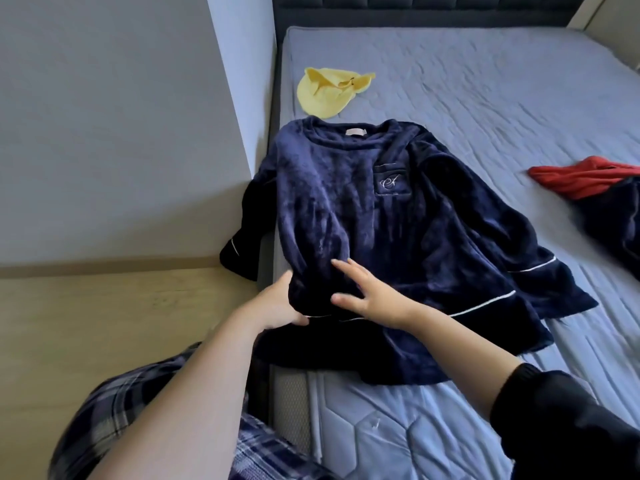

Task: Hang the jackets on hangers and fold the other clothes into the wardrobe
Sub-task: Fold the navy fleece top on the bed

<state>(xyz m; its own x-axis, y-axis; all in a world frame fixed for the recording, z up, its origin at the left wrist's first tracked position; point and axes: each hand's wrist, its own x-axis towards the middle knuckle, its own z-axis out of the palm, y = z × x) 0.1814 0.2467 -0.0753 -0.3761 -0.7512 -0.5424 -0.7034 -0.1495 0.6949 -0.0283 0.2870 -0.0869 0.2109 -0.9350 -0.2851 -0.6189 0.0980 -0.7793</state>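
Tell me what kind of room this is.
Most likely a bedroom: a wide mattress under a quilted blue cover, a dark padded headboard at its far end, and clothes laid out on it, a navy top and a yellow garment among them.

Top [363, 209] on bed [485, 98]; hat [325, 93] behind it.
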